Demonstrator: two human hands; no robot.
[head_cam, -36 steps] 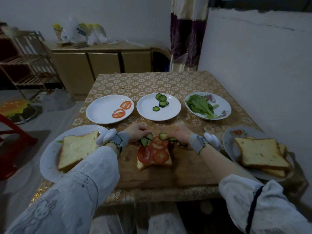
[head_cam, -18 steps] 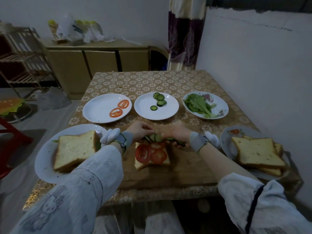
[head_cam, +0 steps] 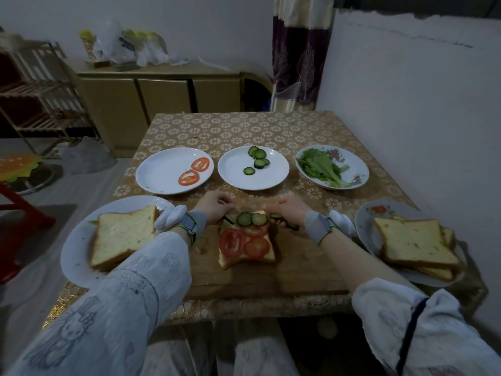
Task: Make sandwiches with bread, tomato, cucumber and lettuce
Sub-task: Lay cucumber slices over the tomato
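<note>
Gingerly, at frame centre, my left hand (head_cam: 215, 206) and right hand (head_cam: 291, 211) each pinched thin, wet, floppy cucumber slices (head_cam: 252, 219) by their rims over the tomato-topped bread (head_cam: 248, 246).

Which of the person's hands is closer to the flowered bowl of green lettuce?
The right hand. It sits at the open sandwich, toward the flowered bowl of green lettuce; the left hand is farther away across the sandwich.

Two cucumber slices (head_cam: 252, 219) now lie flat atop the tomato (head_cam: 245, 241).
</note>
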